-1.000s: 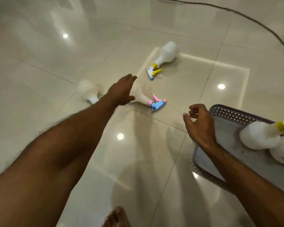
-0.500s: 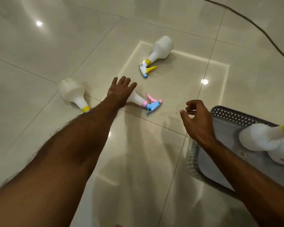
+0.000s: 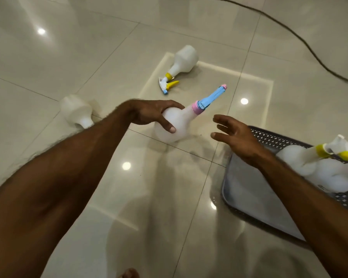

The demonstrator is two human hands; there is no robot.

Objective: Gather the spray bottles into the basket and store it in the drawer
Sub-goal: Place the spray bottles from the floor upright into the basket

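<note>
White plastic bottle w/ pink collar (image 3: 176,125) is clear of the floor, left hand (image 3: 149,113) fingers clamped on its fat body. Right hand (image 3: 235,137) fingers spread, empty, by basket (image 3: 249,189). Slick round grip: could slip, miss the basket.

left hand (image 3: 149,113): bare, hairy forearm, no sleeve | right hand (image 3: 237,137): bare, unsleeved | bottom edge: possibly toes

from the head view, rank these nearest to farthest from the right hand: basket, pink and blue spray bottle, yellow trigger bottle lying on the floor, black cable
From the right hand:
1. basket, directly beneath and behind it, to the right.
2. pink and blue spray bottle, just left, held in the left hand.
3. yellow trigger bottle, farther out on the floor, ahead and left.
4. black cable, far top right.
</note>
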